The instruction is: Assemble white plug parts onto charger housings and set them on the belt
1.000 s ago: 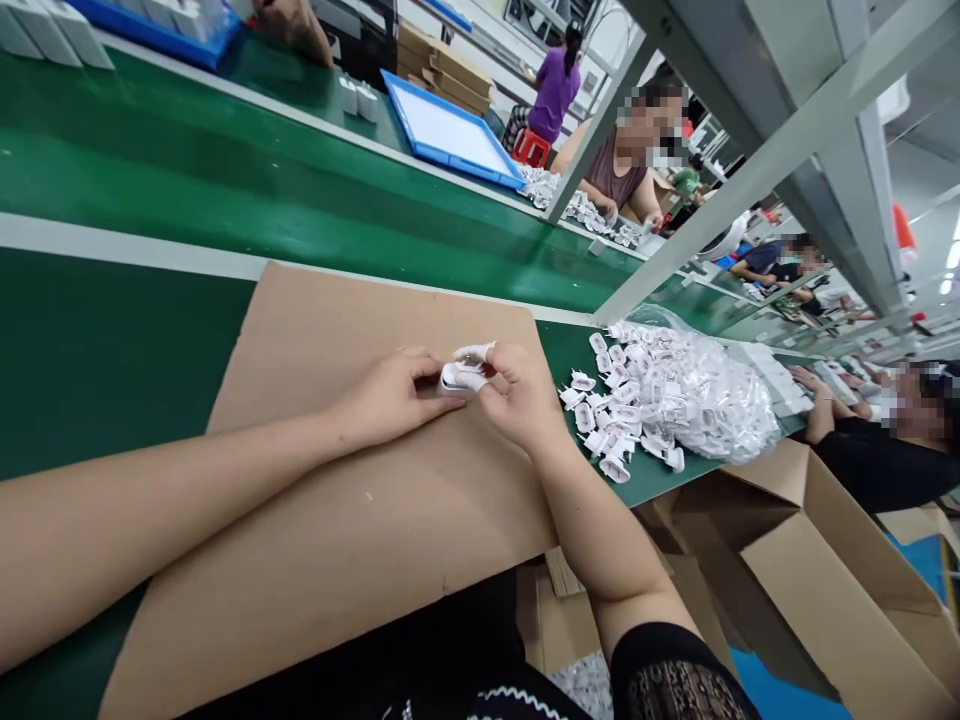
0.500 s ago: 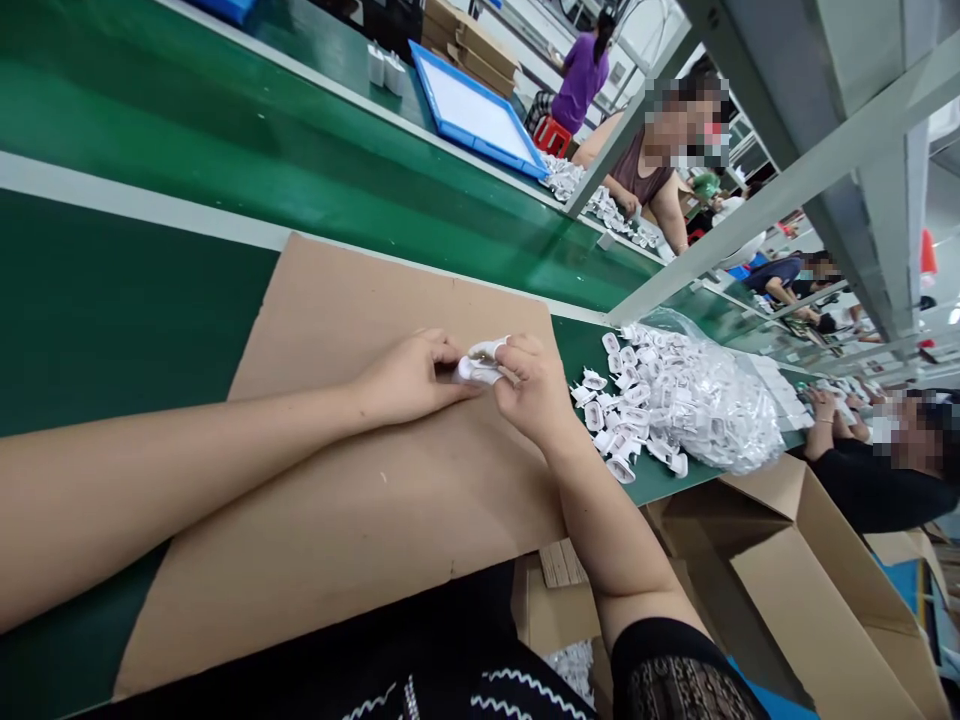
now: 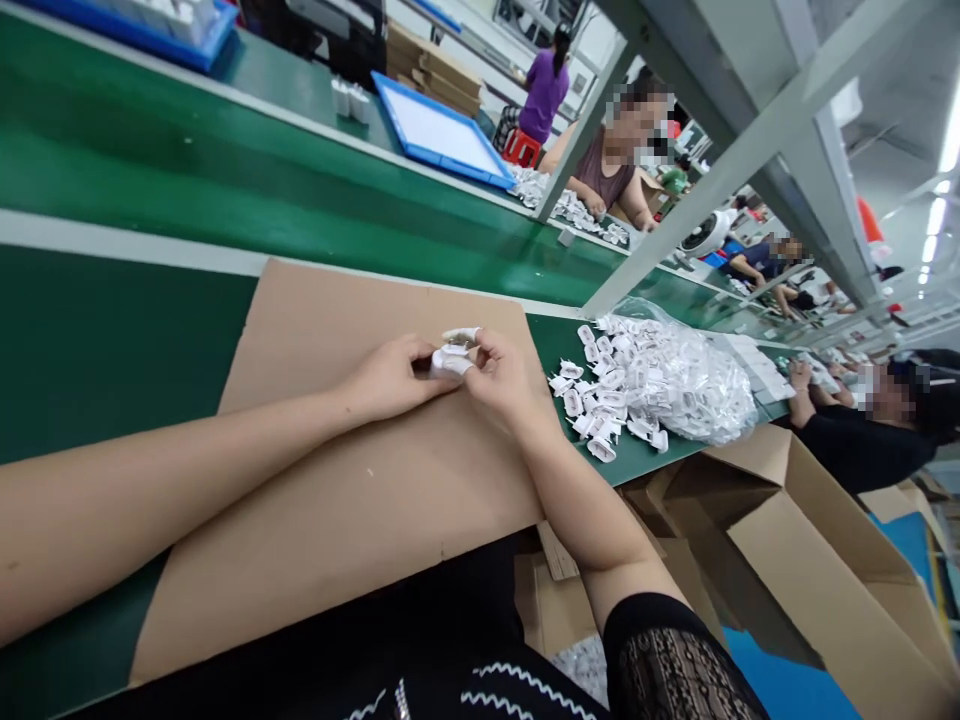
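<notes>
My left hand (image 3: 391, 378) and my right hand (image 3: 501, 377) meet over a brown cardboard sheet (image 3: 352, 500) on the green table. Both are closed, pinching one small white plastic plug part (image 3: 451, 358) between their fingertips, with white finger cots on some fingers. Just right of my right hand lies a pile of the same white plug parts (image 3: 600, 395), spilling out of a clear plastic bag (image 3: 697, 385).
A green conveyor belt (image 3: 225, 170) runs behind the cardboard, with a blue tray (image 3: 439, 135) beyond it. Grey frame posts (image 3: 705, 190) rise at the right. Open cardboard boxes (image 3: 810, 560) stand below the table edge. Other people work across the belt and at the right.
My hands stay together on the white part, turning it slightly between the fingers. The view has shifted a little with my head.
</notes>
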`<state>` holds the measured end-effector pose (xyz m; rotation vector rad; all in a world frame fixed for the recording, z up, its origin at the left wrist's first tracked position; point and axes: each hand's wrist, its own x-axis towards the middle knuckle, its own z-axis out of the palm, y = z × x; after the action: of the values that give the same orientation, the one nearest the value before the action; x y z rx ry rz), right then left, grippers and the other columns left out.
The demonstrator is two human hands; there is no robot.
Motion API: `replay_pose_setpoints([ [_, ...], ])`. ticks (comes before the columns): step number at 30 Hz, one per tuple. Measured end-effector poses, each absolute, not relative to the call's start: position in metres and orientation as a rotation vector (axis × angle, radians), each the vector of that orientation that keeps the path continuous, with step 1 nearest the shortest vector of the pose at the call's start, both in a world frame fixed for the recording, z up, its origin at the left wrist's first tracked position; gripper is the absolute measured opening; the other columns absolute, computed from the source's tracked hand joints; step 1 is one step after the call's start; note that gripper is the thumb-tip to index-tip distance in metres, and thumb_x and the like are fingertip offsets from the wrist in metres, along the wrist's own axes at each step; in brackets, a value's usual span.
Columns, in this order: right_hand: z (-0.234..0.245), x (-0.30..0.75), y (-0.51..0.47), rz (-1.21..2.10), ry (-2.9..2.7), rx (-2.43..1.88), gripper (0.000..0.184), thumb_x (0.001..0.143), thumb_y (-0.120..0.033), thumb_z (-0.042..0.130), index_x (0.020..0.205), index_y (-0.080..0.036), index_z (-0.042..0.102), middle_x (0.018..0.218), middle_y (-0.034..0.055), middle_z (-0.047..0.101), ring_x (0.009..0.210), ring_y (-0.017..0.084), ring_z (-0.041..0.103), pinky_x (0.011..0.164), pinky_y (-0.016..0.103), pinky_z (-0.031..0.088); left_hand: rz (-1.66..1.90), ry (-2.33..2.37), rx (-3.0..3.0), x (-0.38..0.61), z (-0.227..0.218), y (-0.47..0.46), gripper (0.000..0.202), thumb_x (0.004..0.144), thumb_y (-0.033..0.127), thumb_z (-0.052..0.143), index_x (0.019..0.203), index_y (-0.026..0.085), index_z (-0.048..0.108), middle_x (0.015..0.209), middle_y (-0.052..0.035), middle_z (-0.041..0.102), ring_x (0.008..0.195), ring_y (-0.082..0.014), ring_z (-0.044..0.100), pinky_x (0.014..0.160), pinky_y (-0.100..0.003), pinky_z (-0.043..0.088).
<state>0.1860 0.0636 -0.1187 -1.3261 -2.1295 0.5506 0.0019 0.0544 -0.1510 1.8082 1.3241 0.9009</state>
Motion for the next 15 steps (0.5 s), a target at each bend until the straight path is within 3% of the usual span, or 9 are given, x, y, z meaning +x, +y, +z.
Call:
replay_pose_setpoints([
  [2, -0.127, 0.189, 0.071, 0.594, -2.045, -1.289, 0.018, 0.082, -0.012, 0.061, 0.095, -0.020, 0.071, 0.092, 0.0025, 0.070, 0.089, 0.020, 0.061, 0.085, 0.032, 0.051, 0.829, 1.304, 1.732, 0.003, -0.143, 0.061, 0.043, 0.073, 0.058, 0.078, 0.095, 0.021, 0.077, 0.094, -0.0062, 0.075, 0.089, -0.0294, 0.068, 0.078, -0.038, 0.052],
  [6, -0.122, 0.209, 0.087, 0.421, -1.931, -1.429, 0.039, 0.095, -0.028, 0.063, 0.133, -0.020, 0.067, 0.123, 0.0099, 0.070, 0.112, 0.024, 0.061, 0.101, 0.038, 0.049, 0.777, 1.475, 1.664, -0.005, -0.120, 0.098, 0.056, 0.070, 0.057, 0.081, 0.110, 0.018, 0.075, 0.097, -0.0056, 0.077, 0.089, -0.0293, 0.068, 0.076, -0.038, 0.050],
  [9, -0.110, 0.235, 0.096, 0.123, -1.841, -1.852, 0.059, 0.095, -0.034, 0.067, 0.150, -0.016, 0.056, 0.148, 0.0215, 0.055, 0.138, 0.038, 0.048, 0.116, 0.054, 0.037, 0.835, 1.751, 1.816, -0.022, -0.110, 0.146, 0.048, 0.070, 0.055, 0.078, 0.097, 0.016, 0.073, 0.086, -0.0030, 0.072, 0.097, -0.0332, 0.067, 0.081, -0.041, 0.046],
  [12, -0.104, 0.258, 0.103, 0.086, -1.674, -2.280, 0.067, 0.092, -0.025, 0.067, 0.154, -0.011, 0.049, 0.160, 0.0306, 0.040, 0.152, 0.054, 0.027, 0.115, 0.076, 0.027, 0.959, 1.933, 1.758, -0.047, -0.118, 0.196, 0.048, 0.063, 0.063, 0.074, 0.078, 0.018, 0.067, 0.066, -0.0001, 0.061, 0.115, -0.0429, 0.065, 0.084, -0.045, 0.039],
  [15, -0.107, 0.273, 0.110, 0.272, -1.588, -2.451, 0.060, 0.091, -0.015, 0.059, 0.150, -0.007, 0.051, 0.158, 0.0320, 0.041, 0.152, 0.057, 0.025, 0.109, 0.077, 0.034, 1.047, 1.674, 1.764, -0.070, -0.136, 0.234, 0.055, 0.053, 0.069, 0.072, 0.057, 0.019, 0.049, 0.052, -0.0037, 0.053, 0.128, -0.0495, 0.057, 0.082, -0.050, 0.031],
])
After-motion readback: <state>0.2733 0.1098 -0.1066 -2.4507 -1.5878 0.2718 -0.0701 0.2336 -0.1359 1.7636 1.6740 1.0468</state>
